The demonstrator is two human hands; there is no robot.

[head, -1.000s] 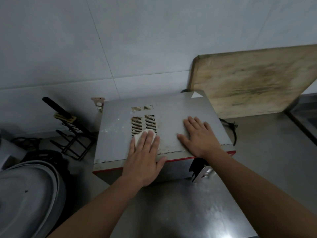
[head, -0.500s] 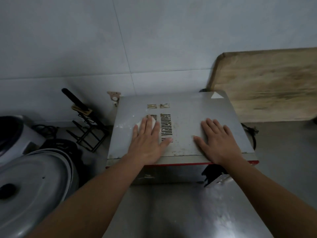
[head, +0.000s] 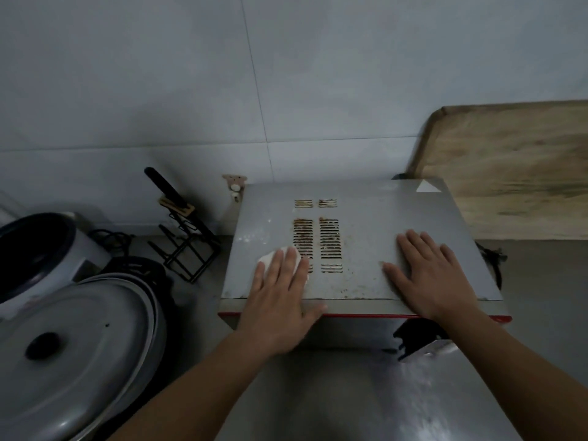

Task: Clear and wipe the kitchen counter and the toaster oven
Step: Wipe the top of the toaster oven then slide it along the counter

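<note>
A grey toaster oven [head: 366, 211] with rusty vent slots and a red front strip stands on the steel counter [head: 350, 393] against the tiled wall. My left hand [head: 280, 300] lies flat on its top near the front left, pressing a white cloth [head: 270, 256] that peeks out past the fingertips, just left of the vents. My right hand [head: 436, 275] rests flat with spread fingers on the top's right side. Brown specks and white smears mark the oven top.
A large metal pot lid [head: 70, 354] and a rice cooker [head: 38, 249] sit at the left. A black wire rack [head: 187, 240] with a knife stands beside the oven. A worn wooden cutting board [head: 515, 173] leans on the wall at the right.
My left hand has slid the cloth leftward off the vent slots, then back toward the oven's front edge. My right hand has stayed flat in place. The view has shifted left.
</note>
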